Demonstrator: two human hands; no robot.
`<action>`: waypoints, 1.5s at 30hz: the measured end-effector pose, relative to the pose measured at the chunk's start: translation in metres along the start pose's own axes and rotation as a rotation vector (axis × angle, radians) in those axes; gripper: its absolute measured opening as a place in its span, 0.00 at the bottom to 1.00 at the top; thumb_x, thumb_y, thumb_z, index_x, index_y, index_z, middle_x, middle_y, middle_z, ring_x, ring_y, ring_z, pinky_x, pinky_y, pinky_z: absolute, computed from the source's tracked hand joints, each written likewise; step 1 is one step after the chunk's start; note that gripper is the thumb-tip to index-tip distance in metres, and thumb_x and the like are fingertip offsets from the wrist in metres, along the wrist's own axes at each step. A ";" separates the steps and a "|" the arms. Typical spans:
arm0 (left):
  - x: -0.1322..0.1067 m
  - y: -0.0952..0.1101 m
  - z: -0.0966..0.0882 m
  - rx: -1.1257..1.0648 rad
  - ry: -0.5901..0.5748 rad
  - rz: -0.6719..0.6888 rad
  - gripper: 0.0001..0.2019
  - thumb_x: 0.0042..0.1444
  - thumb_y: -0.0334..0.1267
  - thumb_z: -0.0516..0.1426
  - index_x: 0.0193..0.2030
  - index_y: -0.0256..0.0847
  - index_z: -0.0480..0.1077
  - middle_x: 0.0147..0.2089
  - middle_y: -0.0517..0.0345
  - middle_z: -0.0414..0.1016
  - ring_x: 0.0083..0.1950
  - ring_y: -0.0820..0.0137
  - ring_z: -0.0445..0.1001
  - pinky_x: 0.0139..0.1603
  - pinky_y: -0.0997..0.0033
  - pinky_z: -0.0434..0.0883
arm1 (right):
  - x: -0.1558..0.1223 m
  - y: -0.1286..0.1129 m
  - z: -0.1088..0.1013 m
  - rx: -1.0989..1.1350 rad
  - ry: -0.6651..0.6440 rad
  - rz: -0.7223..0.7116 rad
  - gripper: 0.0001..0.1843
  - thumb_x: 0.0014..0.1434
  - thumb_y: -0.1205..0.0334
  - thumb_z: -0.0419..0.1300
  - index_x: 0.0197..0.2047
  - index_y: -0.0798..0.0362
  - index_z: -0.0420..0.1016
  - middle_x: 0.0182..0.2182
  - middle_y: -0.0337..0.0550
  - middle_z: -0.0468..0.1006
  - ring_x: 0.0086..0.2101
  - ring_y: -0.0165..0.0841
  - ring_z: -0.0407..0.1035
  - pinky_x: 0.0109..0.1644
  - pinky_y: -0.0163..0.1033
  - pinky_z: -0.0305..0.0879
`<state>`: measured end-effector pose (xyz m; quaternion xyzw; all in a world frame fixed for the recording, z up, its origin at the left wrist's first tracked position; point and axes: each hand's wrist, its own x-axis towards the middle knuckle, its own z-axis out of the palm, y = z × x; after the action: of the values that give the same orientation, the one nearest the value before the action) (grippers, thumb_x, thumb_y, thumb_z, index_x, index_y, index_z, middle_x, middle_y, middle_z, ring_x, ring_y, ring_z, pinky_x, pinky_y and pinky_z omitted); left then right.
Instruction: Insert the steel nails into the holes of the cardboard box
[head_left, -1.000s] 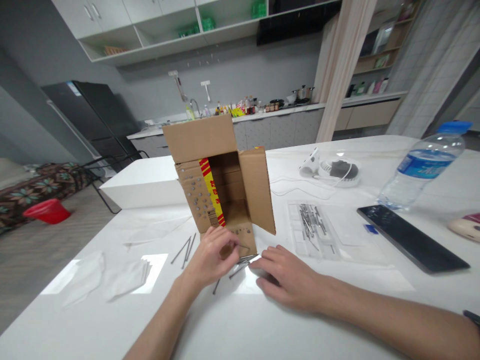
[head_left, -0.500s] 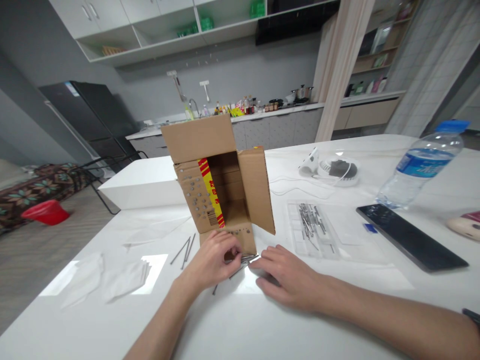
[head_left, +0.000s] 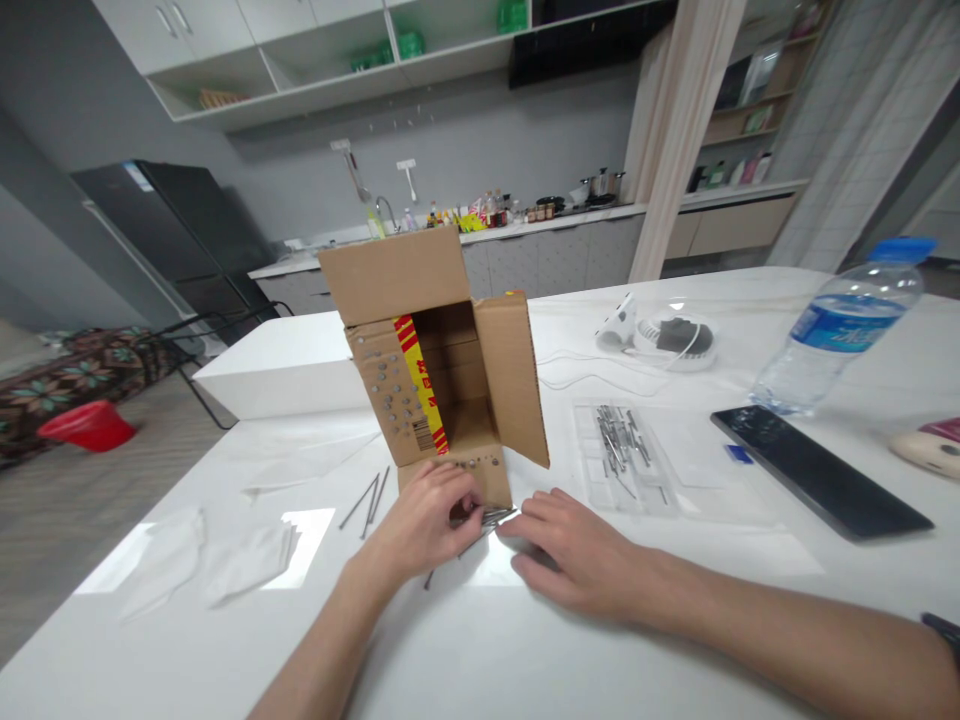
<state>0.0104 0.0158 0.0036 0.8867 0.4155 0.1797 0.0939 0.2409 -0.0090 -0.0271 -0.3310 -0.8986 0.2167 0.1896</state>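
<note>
An open cardboard box [head_left: 442, 370] lies on its side on the white table [head_left: 525, 640], its flaps studded with nail heads and a red-and-yellow tape strip inside. My left hand [head_left: 427, 525] rests at the box's lower flap, fingers pinched on a bunch of steel nails [head_left: 495, 517]. My right hand [head_left: 574, 550] lies flat on the table just right of those nails, fingers spread and touching the nail tips. More loose nails [head_left: 367, 500] lie left of the box.
A clear plastic tray [head_left: 652, 470] with several nails sits to the right. Beyond it are a black phone [head_left: 817, 470], a water bottle [head_left: 847, 330], and a round dish with a cable [head_left: 675, 340]. White tissues [head_left: 217, 560] lie at left.
My left hand has closed a little tighter on the nails at the box flap. The right hand stays put; the view has shifted slightly.
</note>
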 end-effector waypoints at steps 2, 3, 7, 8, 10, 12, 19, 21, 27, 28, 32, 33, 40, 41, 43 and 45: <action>0.000 0.000 0.000 -0.001 0.000 0.000 0.05 0.57 0.32 0.56 0.31 0.42 0.65 0.30 0.62 0.72 0.37 0.66 0.73 0.45 0.62 0.65 | 0.000 0.000 0.000 0.003 0.000 -0.001 0.10 0.65 0.64 0.57 0.48 0.54 0.76 0.38 0.46 0.76 0.41 0.39 0.68 0.48 0.45 0.59; 0.000 0.000 0.000 -0.002 0.001 0.000 0.05 0.57 0.31 0.56 0.31 0.42 0.65 0.30 0.62 0.72 0.37 0.66 0.73 0.45 0.62 0.65 | 0.000 0.000 0.000 0.003 0.001 -0.001 0.10 0.65 0.64 0.57 0.48 0.54 0.76 0.38 0.46 0.76 0.40 0.39 0.68 0.47 0.45 0.59; -0.001 0.000 0.000 0.000 -0.002 -0.005 0.06 0.57 0.32 0.56 0.30 0.41 0.65 0.29 0.62 0.72 0.36 0.67 0.72 0.44 0.62 0.65 | 0.000 0.001 0.000 -0.002 0.004 -0.005 0.10 0.65 0.64 0.57 0.48 0.54 0.76 0.37 0.45 0.76 0.41 0.39 0.68 0.47 0.45 0.59; -0.001 0.000 0.000 0.002 -0.004 -0.008 0.06 0.57 0.32 0.56 0.30 0.41 0.64 0.29 0.62 0.72 0.36 0.67 0.72 0.44 0.62 0.65 | 0.000 0.001 0.001 -0.003 0.007 -0.005 0.10 0.65 0.64 0.57 0.48 0.54 0.76 0.38 0.45 0.76 0.41 0.39 0.68 0.47 0.45 0.59; -0.001 0.000 0.000 0.006 -0.007 -0.012 0.06 0.57 0.32 0.56 0.30 0.42 0.64 0.29 0.62 0.72 0.36 0.67 0.72 0.44 0.62 0.65 | 0.000 0.001 0.002 -0.004 0.006 -0.007 0.10 0.65 0.64 0.57 0.48 0.53 0.76 0.38 0.45 0.76 0.41 0.39 0.68 0.47 0.45 0.58; -0.001 0.001 0.000 0.005 -0.012 -0.017 0.06 0.57 0.32 0.56 0.30 0.42 0.64 0.29 0.62 0.72 0.36 0.67 0.71 0.44 0.62 0.64 | 0.001 0.002 0.002 -0.004 0.003 -0.009 0.10 0.65 0.64 0.57 0.48 0.53 0.76 0.37 0.45 0.76 0.41 0.38 0.68 0.47 0.44 0.58; 0.001 0.003 0.000 0.004 -0.006 -0.028 0.06 0.58 0.32 0.56 0.30 0.41 0.64 0.29 0.62 0.72 0.36 0.67 0.71 0.44 0.62 0.65 | 0.000 0.001 0.002 -0.008 0.006 -0.002 0.09 0.65 0.65 0.57 0.47 0.53 0.76 0.37 0.44 0.76 0.40 0.38 0.68 0.47 0.44 0.58; 0.001 0.004 0.000 0.007 -0.005 -0.031 0.07 0.59 0.32 0.56 0.30 0.41 0.64 0.29 0.62 0.72 0.36 0.67 0.71 0.44 0.62 0.65 | 0.000 0.001 0.002 -0.007 0.004 0.000 0.09 0.65 0.65 0.57 0.47 0.54 0.76 0.37 0.44 0.76 0.40 0.38 0.68 0.47 0.44 0.58; 0.001 0.005 0.000 0.021 -0.027 -0.044 0.08 0.60 0.33 0.56 0.29 0.42 0.64 0.29 0.62 0.73 0.36 0.67 0.72 0.45 0.61 0.65 | 0.001 0.001 0.003 0.009 0.005 -0.004 0.11 0.65 0.65 0.57 0.48 0.53 0.76 0.37 0.44 0.76 0.41 0.38 0.68 0.48 0.44 0.59; 0.001 0.005 0.001 0.025 -0.032 -0.044 0.08 0.60 0.33 0.56 0.29 0.42 0.64 0.29 0.62 0.73 0.36 0.67 0.72 0.45 0.61 0.65 | 0.001 0.001 0.003 0.010 0.005 -0.004 0.11 0.65 0.65 0.57 0.48 0.53 0.76 0.37 0.44 0.76 0.41 0.38 0.68 0.47 0.44 0.59; 0.002 0.002 0.003 0.047 -0.029 -0.039 0.08 0.61 0.33 0.56 0.30 0.42 0.65 0.30 0.61 0.74 0.37 0.66 0.73 0.44 0.62 0.66 | 0.001 0.002 0.003 0.000 0.009 -0.009 0.10 0.65 0.65 0.57 0.48 0.53 0.76 0.37 0.44 0.75 0.40 0.37 0.68 0.47 0.44 0.58; 0.002 0.001 0.004 0.053 -0.025 -0.036 0.08 0.61 0.33 0.57 0.30 0.42 0.66 0.30 0.61 0.74 0.37 0.66 0.73 0.44 0.62 0.66 | 0.001 0.002 0.003 -0.005 0.010 -0.010 0.10 0.65 0.65 0.57 0.47 0.53 0.76 0.37 0.44 0.75 0.40 0.37 0.68 0.47 0.44 0.58; 0.001 -0.002 0.007 0.070 0.010 -0.001 0.08 0.61 0.32 0.57 0.30 0.42 0.66 0.29 0.61 0.73 0.36 0.66 0.73 0.43 0.63 0.67 | 0.000 0.001 0.003 -0.005 0.010 -0.011 0.10 0.65 0.65 0.57 0.48 0.53 0.75 0.37 0.44 0.75 0.40 0.38 0.68 0.47 0.44 0.58; 0.001 -0.002 0.007 0.067 0.022 0.004 0.08 0.61 0.32 0.57 0.30 0.42 0.66 0.29 0.62 0.73 0.36 0.67 0.73 0.43 0.63 0.67 | 0.001 0.001 0.003 -0.004 0.011 -0.011 0.10 0.65 0.65 0.57 0.48 0.53 0.75 0.37 0.44 0.75 0.40 0.38 0.68 0.47 0.44 0.58; 0.001 -0.002 0.007 0.063 0.047 0.013 0.07 0.61 0.32 0.57 0.31 0.42 0.67 0.29 0.61 0.73 0.35 0.67 0.73 0.42 0.64 0.67 | 0.001 0.001 0.002 -0.003 0.011 -0.009 0.10 0.65 0.65 0.56 0.48 0.53 0.75 0.37 0.44 0.75 0.40 0.38 0.68 0.47 0.44 0.58; 0.001 -0.002 0.007 0.062 0.071 0.016 0.06 0.61 0.31 0.56 0.32 0.42 0.67 0.30 0.61 0.74 0.34 0.67 0.72 0.41 0.65 0.67 | 0.001 0.000 0.001 -0.005 0.008 -0.005 0.10 0.65 0.65 0.56 0.47 0.53 0.76 0.37 0.45 0.75 0.40 0.38 0.67 0.47 0.44 0.59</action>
<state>0.0125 0.0175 -0.0028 0.8855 0.4169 0.1988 0.0501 0.2400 -0.0087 -0.0284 -0.3300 -0.8993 0.2127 0.1928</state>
